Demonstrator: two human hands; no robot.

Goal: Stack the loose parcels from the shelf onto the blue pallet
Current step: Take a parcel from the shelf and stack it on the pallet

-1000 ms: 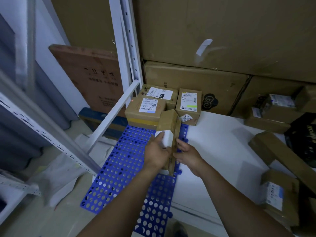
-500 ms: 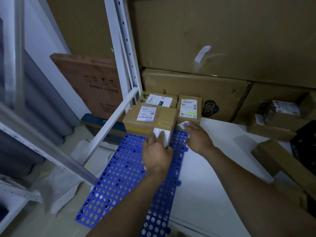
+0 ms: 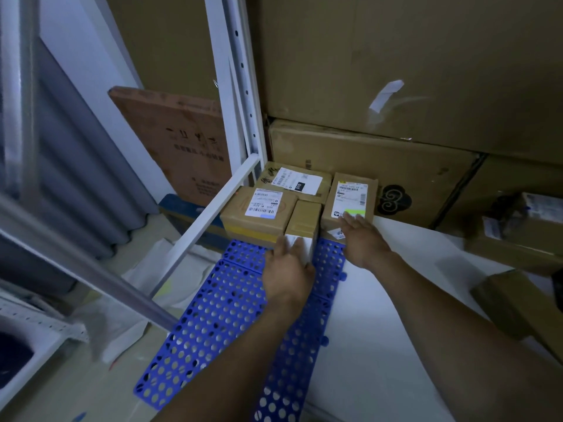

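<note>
Fingers (image 3: pixel 279 245) of the left hand (image 3: pixel 288 271) lay straight against the near, white-labelled end of a narrow parcel (image 3: pixel 304 220), the grip open, nothing clasped. That parcel stood at the far end of the blue pallet (image 3: pixel 225 315), wedged between a yellow-taped parcel (image 3: pixel 259 213) on its left and a green-marked parcel (image 3: pixel 350 196) on its right, with a flat parcel (image 3: pixel 297 181) behind. The right hand (image 3: pixel 364 243), grip likewise open, rested flat fingers on the green-marked parcel's near edge. Other parcels (image 3: pixel 518 220) lay well apart to the right.
</note>
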